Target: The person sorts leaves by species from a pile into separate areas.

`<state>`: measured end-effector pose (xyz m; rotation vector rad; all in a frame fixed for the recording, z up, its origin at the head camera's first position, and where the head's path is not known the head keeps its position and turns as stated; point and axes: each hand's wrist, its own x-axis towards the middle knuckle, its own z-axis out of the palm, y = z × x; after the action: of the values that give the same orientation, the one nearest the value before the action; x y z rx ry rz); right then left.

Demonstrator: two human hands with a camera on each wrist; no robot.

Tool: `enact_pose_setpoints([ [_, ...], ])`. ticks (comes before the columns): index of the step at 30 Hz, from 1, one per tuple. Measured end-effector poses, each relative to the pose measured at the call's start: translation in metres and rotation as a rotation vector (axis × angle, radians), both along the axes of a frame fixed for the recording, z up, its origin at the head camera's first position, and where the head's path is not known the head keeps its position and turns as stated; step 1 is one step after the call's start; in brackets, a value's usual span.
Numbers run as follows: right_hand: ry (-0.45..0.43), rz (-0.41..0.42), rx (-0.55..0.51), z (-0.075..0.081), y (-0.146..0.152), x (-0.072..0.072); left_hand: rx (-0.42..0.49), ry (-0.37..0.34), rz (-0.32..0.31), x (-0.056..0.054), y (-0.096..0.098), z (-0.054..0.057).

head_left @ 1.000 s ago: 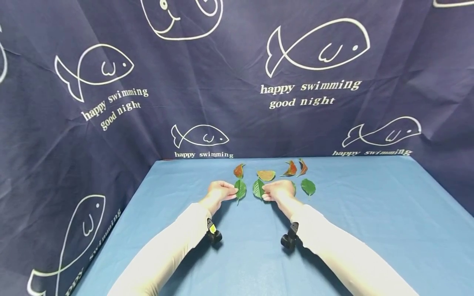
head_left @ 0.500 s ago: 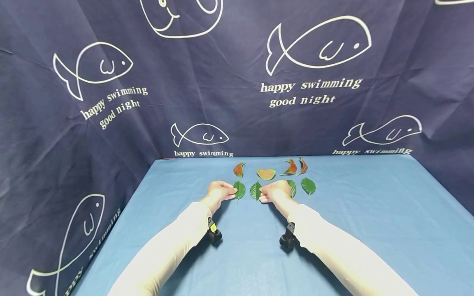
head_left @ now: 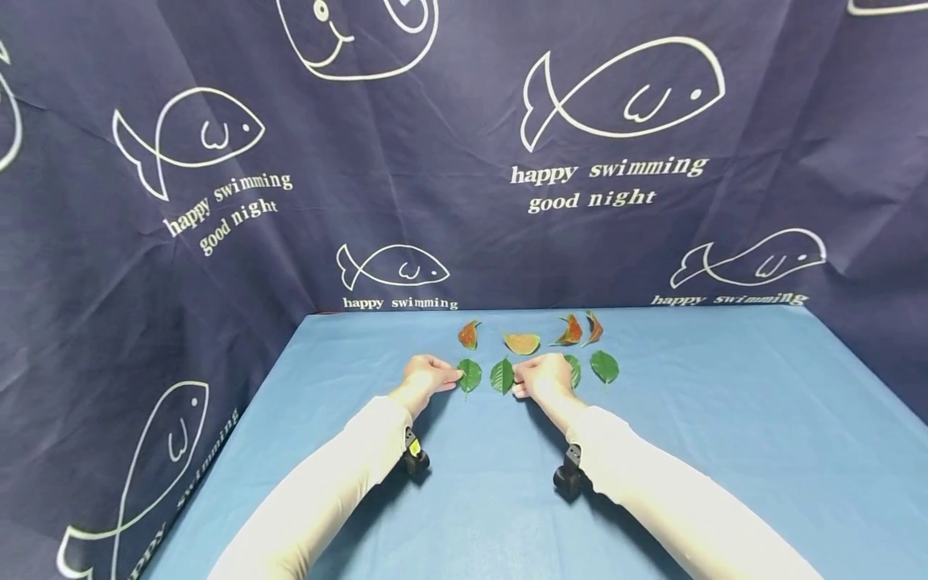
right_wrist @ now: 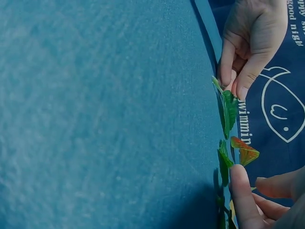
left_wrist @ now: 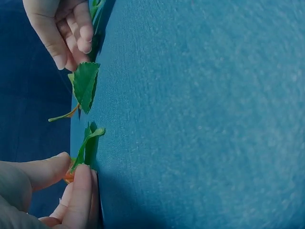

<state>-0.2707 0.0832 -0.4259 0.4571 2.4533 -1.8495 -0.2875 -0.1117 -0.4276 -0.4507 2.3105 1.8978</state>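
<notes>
In the head view a green leaf (head_left: 470, 375) lies on the blue cloth, and my left hand (head_left: 429, 375) is at its left edge. The left thumb and forefinger stand slightly apart beside that leaf in the left wrist view. Another green leaf (head_left: 501, 376) lies a little to the right. My right hand (head_left: 544, 377) rests at this leaf's right edge. One right fingertip touches or almost touches the leaf in the right wrist view, with the thumb held away. A third green leaf (head_left: 574, 371) is partly hidden behind the right hand.
One more green leaf (head_left: 604, 367) ends the row at the right. Behind lie several reddish-brown, curled leaves, among them a flat tan leaf (head_left: 522, 344). A dark fish-print curtain (head_left: 478, 209) hangs behind the blue cloth (head_left: 493, 515).
The right hand has slid its leaf slightly left, toward the other leaf, then drawn back a little. The left hand has shifted slightly left from its leaf.
</notes>
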Motion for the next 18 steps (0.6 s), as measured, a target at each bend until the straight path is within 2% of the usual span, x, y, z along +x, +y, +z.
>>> enact_pose_setpoints([
  [9,0.162,0.044,0.047,0.009,0.007,0.001,0.034,0.004,-0.014,-0.007,-0.006,-0.004],
  [12,0.248,0.079,0.123,0.01,0.015,0.001,0.023,0.025,-0.005,-0.007,-0.009,-0.002],
  [15,0.378,0.133,0.264,0.012,0.024,0.002,-0.089,0.091,-0.025,-0.006,-0.01,0.003],
  [18,0.508,0.215,0.386,0.013,0.035,0.003,-0.321,0.235,-0.111,-0.004,-0.009,0.01],
])
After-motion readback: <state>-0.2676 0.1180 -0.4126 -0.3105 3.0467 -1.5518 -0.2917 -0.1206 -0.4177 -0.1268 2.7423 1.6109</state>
